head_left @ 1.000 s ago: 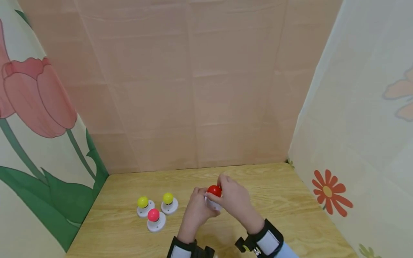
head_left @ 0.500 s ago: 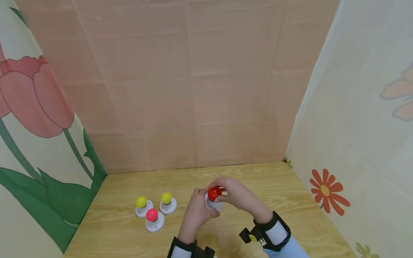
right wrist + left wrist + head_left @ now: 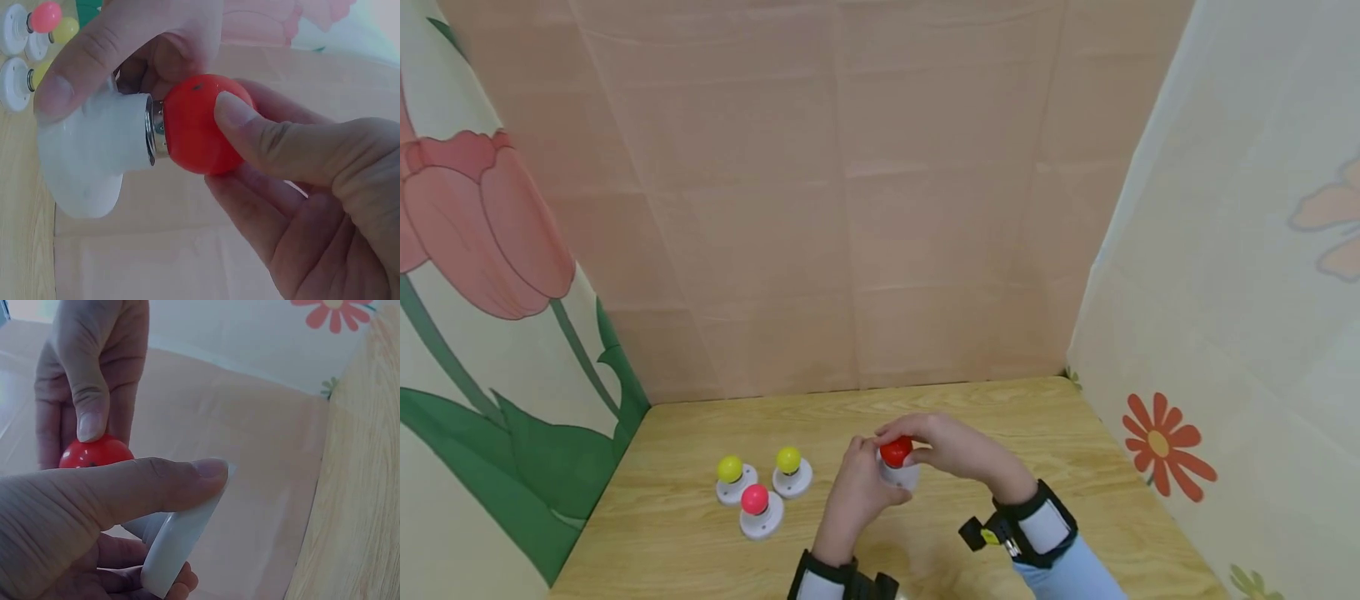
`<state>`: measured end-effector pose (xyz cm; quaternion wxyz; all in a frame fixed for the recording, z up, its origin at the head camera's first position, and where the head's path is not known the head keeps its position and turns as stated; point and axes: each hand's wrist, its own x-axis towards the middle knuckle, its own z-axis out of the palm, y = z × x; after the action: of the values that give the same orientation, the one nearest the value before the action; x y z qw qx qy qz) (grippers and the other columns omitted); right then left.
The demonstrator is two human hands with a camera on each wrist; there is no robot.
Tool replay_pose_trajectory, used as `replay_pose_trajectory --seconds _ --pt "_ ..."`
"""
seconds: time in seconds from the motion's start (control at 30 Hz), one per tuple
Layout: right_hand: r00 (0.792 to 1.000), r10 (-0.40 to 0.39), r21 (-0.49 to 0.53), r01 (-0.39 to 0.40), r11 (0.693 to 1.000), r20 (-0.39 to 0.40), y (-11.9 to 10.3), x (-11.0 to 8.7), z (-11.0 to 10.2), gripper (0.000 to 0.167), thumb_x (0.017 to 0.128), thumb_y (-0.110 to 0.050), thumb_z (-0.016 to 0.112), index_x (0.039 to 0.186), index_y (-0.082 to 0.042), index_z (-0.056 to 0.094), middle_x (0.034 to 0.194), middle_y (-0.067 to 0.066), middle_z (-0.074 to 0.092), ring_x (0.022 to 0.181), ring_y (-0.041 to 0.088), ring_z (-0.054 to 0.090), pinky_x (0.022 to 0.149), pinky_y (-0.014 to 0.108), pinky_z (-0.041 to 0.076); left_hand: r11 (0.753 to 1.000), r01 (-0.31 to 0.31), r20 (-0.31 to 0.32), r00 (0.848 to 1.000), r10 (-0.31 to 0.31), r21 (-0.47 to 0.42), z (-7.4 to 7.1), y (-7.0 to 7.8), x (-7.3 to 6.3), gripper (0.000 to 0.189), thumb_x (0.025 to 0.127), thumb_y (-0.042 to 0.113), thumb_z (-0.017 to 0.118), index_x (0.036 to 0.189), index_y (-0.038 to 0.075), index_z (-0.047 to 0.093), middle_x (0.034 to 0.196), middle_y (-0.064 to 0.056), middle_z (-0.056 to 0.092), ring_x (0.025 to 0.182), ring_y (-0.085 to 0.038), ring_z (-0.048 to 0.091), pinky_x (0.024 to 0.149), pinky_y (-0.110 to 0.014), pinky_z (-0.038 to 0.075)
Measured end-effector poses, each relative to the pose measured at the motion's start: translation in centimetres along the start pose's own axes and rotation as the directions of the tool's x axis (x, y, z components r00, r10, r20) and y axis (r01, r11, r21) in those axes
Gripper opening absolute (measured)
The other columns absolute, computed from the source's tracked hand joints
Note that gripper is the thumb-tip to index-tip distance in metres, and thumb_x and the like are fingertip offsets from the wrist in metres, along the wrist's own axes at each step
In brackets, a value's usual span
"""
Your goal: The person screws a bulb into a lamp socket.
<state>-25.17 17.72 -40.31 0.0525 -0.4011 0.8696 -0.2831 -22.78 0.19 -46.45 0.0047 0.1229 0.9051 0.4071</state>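
Observation:
My right hand (image 3: 958, 450) pinches a round red light bulb (image 3: 203, 125) between thumb and fingers. The bulb's metal base sits in the mouth of a white lamp socket (image 3: 94, 156), with part of the metal showing. My left hand (image 3: 859, 492) grips that socket by its round base, thumb on one face and fingers behind, as the left wrist view shows. Both hands hold the pair above the table, right of the other lamps. In the left wrist view my left thumb hides part of the red bulb (image 3: 97, 452).
On the wooden table (image 3: 1000, 417), to the left, stand a pink-red bulb (image 3: 755, 499) and two yellow bulbs (image 3: 788, 460), each in a white socket. A pinkish cloth (image 3: 850, 208) rises at the back, and printed flower sheets (image 3: 1225, 333) stand at the sides.
My right hand has shifted its grip on the red bulb; its wrist has swung right and its fingers now reach over the bulb's top. The left hand keeps its hold on the socket.

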Motion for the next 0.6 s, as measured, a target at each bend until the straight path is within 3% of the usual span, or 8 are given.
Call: replay_pose_trajectory --seconds 0.1,0.17,0.23,0.3,0.4,0.5,0.6 --pt "1.0 0.005 -0.017 -0.005 1.0 -0.016 -0.3 0.0 0.1 0.047 0.085 -0.008 0.072 0.13 -0.014 0.06 0.138 0.005 0.056 0.126 0.026 0.054 0.101 0.042 0.048 1.0 -0.013 -0.002 1.0 0.013 -0.004 0.0 -0.2 0.1 0.078 0.062 0.019 0.092 0.129 0.005 0.055 0.115 -0.012 0.056 0.101 -0.028 0.059 0.09 -0.049 0.052" --pt "0.996 0.059 -0.066 -0.063 0.996 -0.062 -0.7 0.0 0.4 0.048 0.087 -0.02 0.073 0.132 -0.014 0.058 0.138 0.007 0.055 0.124 0.026 0.055 0.1 0.043 0.048 1.0 -0.025 -0.001 1.0 0.025 -0.005 0.0 -0.4 0.2 0.076 0.062 0.019 0.091 0.128 0.005 0.056 0.115 -0.012 0.056 0.101 -0.027 0.058 0.09 -0.049 0.052" --pt "0.978 0.158 -0.112 -0.174 0.978 -0.137 -1.3 0.1 0.7 0.051 0.085 -0.035 0.074 0.128 -0.013 0.058 0.131 0.009 0.058 0.11 0.025 0.062 0.089 0.04 0.054 0.999 -0.033 0.001 0.999 0.033 -0.008 -0.1 -0.5 0.3 0.072 0.063 0.019 0.091 0.125 0.005 0.058 0.114 -0.011 0.057 0.101 -0.026 0.057 0.09 -0.049 0.052" --pt "0.943 0.257 -0.161 -0.293 0.943 -0.211 -1.8 0.3 1.2 0.054 0.082 -0.047 0.073 0.119 -0.012 0.058 0.113 0.006 0.062 0.086 0.018 0.064 0.071 0.032 0.057 0.999 -0.033 0.004 0.999 0.033 -0.011 -0.1 -0.5 0.4 0.069 0.064 0.019 0.091 0.123 0.004 0.059 0.112 -0.01 0.057 0.099 -0.025 0.056 0.09 -0.048 0.052" --pt "0.902 0.315 -0.222 -0.385 0.896 -0.294 -2.4 0.6 1.8 0.054 0.076 -0.054 0.076 0.103 -0.012 0.056 0.086 -0.002 0.058 0.06 0.009 0.051 0.05 0.022 0.045 1.0 -0.026 0.006 1.0 0.026 -0.016 -0.1 -0.4 0.4 0.066 0.065 0.019 0.09 0.122 0.005 0.061 0.109 -0.008 0.057 0.099 -0.023 0.054 0.089 -0.046 0.053" --pt "0.904 0.292 -0.256 -0.376 0.89 -0.312 -2.4 0.6 2.0 0.049 0.075 -0.049 0.078 0.096 -0.012 0.054 0.077 -0.005 0.053 0.056 0.007 0.047 0.049 0.02 0.042 1.0 -0.013 0.004 1.0 0.013 -0.017 -0.1 -0.3 0.4 0.066 0.064 0.018 0.09 0.122 0.005 0.061 0.109 -0.007 0.057 0.099 -0.023 0.054 0.089 -0.046 0.053" --pt "0.932 0.235 -0.248 -0.305 0.919 -0.275 -2.2 0.5 1.7 0.041 0.077 -0.036 0.081 0.1 -0.011 0.059 0.086 -0.003 0.059 0.066 0.008 0.054 0.057 0.02 0.049 1.0 -0.011 0.008 1.0 0.011 -0.012 -0.1 -0.3 0.4 0.069 0.064 0.02 0.091 0.123 0.004 0.06 0.111 -0.009 0.057 0.099 -0.024 0.056 0.09 -0.048 0.052"
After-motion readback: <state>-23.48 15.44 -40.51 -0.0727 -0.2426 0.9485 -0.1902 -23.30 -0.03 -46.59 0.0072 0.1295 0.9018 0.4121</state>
